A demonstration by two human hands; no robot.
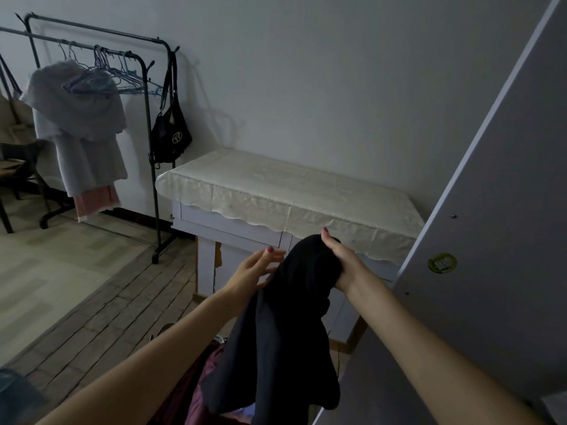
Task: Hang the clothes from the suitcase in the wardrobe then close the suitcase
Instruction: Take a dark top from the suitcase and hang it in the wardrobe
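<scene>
At six o'clock, low in view, maroon fabric (pixel 196 391) is seen, probably clothes left in the suitcase, which itself cannot be made out. Just above, a dark garment (pixel 285 326) is held up at centre: its top is clenched in the right hand (pixel 337 256), while the left hand (pixel 254 269) is laid against its side with fingers straight. The step in hand is judged to be taking out a garment for hanging. At ten o'clock, far off, empty hangers (pixel 107 78) wait on a clothes rack (pixel 147 118); one must be fetched next. A cloth-covered cabinet (pixel 288 194) stands beyond, a white panel (pixel 491 210) at three o'clock.
</scene>
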